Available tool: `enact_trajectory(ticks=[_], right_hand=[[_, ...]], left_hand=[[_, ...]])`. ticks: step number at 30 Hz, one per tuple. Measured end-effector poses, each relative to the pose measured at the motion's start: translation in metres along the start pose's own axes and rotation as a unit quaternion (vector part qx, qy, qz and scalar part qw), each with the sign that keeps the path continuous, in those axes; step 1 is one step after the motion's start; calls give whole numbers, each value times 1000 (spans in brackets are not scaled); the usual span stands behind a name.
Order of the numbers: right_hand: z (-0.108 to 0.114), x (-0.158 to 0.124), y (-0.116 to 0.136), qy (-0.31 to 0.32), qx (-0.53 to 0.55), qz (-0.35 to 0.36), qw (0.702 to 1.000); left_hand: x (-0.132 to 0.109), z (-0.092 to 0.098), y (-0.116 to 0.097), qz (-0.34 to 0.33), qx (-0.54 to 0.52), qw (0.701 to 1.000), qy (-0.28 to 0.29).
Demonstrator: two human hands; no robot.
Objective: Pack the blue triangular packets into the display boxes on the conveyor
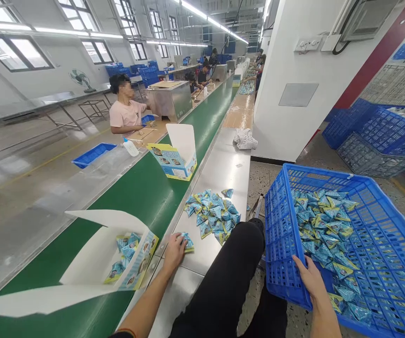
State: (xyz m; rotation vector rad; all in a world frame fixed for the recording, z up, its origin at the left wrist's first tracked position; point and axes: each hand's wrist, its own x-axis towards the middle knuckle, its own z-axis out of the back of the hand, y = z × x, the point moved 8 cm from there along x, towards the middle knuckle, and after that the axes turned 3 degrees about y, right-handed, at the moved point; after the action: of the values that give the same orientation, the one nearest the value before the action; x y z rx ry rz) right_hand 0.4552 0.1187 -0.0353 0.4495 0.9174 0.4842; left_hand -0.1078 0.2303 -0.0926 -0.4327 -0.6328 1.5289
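Observation:
My left hand (174, 252) lies on the steel worktop (219, 169), its fingers closed over a few blue triangular sachets (187, 241). A pile of the same sachets (213, 215) sits just beyond it. To the left, an open printed carton (133, 263) on the green conveyor belt (146, 192) holds several sachets. My right hand (309, 277) grips the near rim of a blue plastic crate (381, 220) that holds many more sachets (324, 230). My black-trousered leg (223, 281) lies between the two hands.
A second open carton (176, 157) stands farther along the belt. A person in a pink shirt (126, 112) sits across the belt, with other workers farther back. A striped cloth (245, 139) lies on the worktop. Stacked blue and grey crates (381, 136) stand at right by a white pillar (294, 70).

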Motion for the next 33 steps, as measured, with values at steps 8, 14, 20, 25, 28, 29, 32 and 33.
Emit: enact_trajectory(ticks=[8, 14, 20, 25, 28, 29, 32, 33], right_hand=[[1, -3, 4, -9, 14, 2, 1000], [0, 4, -2, 2, 17, 8, 1000], [0, 14, -6, -6, 11, 35, 999], [0, 12, -4, -4, 5, 34, 999], [0, 10, -5, -2, 5, 14, 1000], [0, 10, -6, -3, 3, 14, 1000], [0, 17, -8, -9, -10, 33, 999], [0, 21, -9, -14, -20, 44, 999]], left_hand=[[0, 11, -18, -16, -18, 999, -21], [-6, 5, -12, 22, -16, 1000, -9], [-7, 3, -10, 33, -12, 999, -4], [-4, 9, -18, 16, 3, 1000, -23], [-5, -3, -35, -76, -5, 997, 24], [-6, -5, -34, -66, -5, 998, 16], [-10, -7, -22, 13, -7, 1000, -18], [-11, -12, -26, -6, -14, 1000, 4]])
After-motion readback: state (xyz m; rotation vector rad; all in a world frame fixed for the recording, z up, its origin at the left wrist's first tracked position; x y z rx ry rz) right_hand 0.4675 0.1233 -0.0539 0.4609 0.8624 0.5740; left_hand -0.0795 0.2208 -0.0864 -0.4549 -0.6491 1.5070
